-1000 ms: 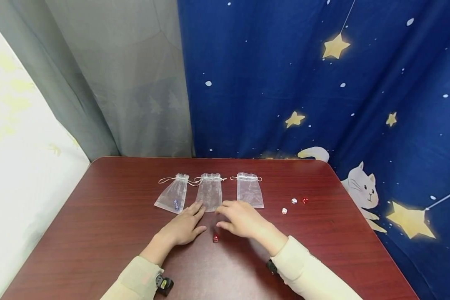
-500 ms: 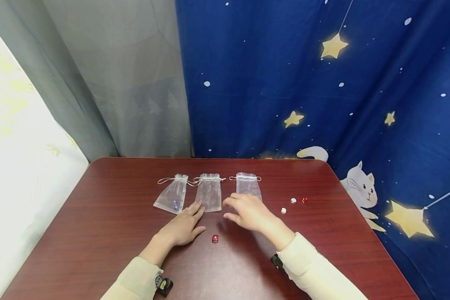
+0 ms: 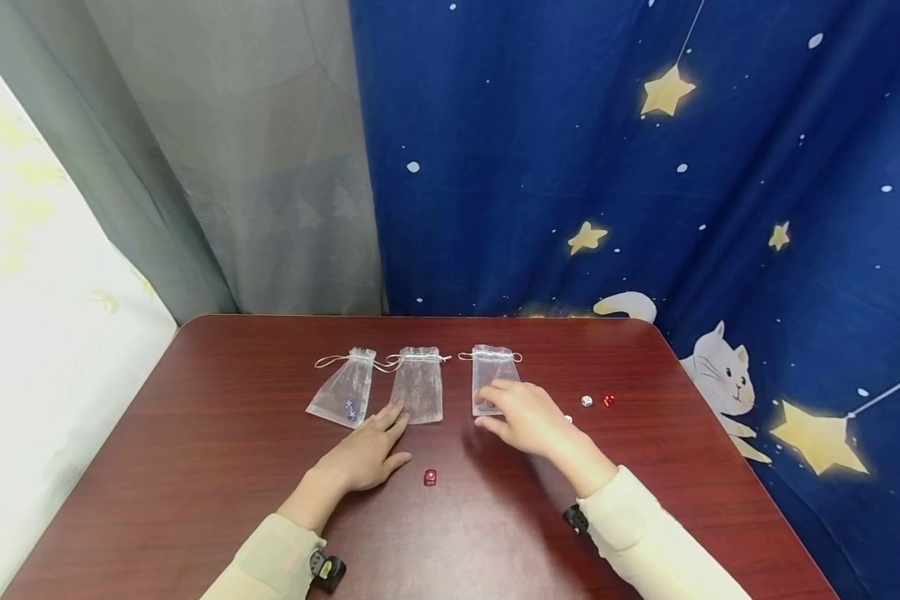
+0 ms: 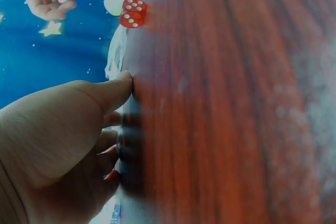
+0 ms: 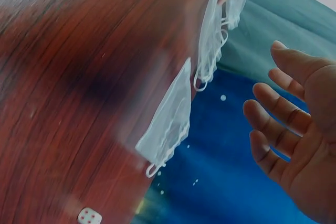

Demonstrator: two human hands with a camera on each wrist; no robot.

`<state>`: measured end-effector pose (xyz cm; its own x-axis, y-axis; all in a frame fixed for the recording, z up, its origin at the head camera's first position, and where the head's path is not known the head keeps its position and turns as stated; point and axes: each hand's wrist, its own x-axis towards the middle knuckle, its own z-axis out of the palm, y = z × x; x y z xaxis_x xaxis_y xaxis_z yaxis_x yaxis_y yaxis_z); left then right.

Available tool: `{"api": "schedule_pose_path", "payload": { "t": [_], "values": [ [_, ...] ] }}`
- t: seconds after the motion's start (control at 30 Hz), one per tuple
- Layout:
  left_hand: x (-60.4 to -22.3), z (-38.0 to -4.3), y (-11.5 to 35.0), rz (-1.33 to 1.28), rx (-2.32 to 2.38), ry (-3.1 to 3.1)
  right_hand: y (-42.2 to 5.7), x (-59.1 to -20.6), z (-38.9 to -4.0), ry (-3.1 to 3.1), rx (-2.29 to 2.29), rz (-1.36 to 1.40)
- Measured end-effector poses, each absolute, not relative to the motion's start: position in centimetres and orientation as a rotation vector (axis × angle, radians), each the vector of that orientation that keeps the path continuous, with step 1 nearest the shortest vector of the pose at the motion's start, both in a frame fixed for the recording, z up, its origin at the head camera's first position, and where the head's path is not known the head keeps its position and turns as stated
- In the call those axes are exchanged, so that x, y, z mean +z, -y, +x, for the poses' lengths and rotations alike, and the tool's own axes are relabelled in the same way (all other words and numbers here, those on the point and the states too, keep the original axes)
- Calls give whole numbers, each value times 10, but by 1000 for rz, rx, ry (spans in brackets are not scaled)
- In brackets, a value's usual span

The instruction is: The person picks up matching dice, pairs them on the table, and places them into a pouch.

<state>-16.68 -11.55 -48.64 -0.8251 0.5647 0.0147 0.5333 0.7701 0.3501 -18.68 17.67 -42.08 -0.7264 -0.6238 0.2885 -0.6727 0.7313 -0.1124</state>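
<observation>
The left hand (image 3: 367, 454) lies on the brown table (image 3: 195, 467), a bit left of the middle of the head view. Its fingers are straight, with the thumb held out to the side. The fingertips are by the bottom corner of the middle bag (image 3: 418, 387), but I cannot tell if they touch it. The left bag (image 3: 333, 393) is just above and to the left, with small blue dice (image 3: 351, 410) in it.

The right hand (image 3: 528, 417) hangs in the air, right of the middle, and covers part of the right bag (image 3: 495, 367). Its fingers are a little bent and apart — they hold nothing, as the right wrist view shows.

One red die (image 3: 431, 477) sits on the table below the middle of the frame, between the two hands. It shows near the top of the left wrist view too. To the right of the right hand are a white die (image 3: 587, 401) and a second red die (image 3: 609, 401), side by side. Another white die (image 3: 568, 419) peeks out from behind the right hand.

A blue curtain (image 3: 495, 167) with yellow stars fills the upper right — a gray curtain (image 3: 270, 167) hangs at the upper left.
</observation>
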Motion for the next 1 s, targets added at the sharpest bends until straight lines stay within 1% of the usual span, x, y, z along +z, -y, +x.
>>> {"api": "schedule_pose_path", "payload": {
  "t": [0.57, 1.0],
  "values": [
    [-486, -168, 116, 881, 520, -2869, -211, -419, -189, 2776, 341, 872],
    [-487, -168, 115, 879, 510, -2868, -237, -425, -191, 2791, 373, 768]
  ]
}}
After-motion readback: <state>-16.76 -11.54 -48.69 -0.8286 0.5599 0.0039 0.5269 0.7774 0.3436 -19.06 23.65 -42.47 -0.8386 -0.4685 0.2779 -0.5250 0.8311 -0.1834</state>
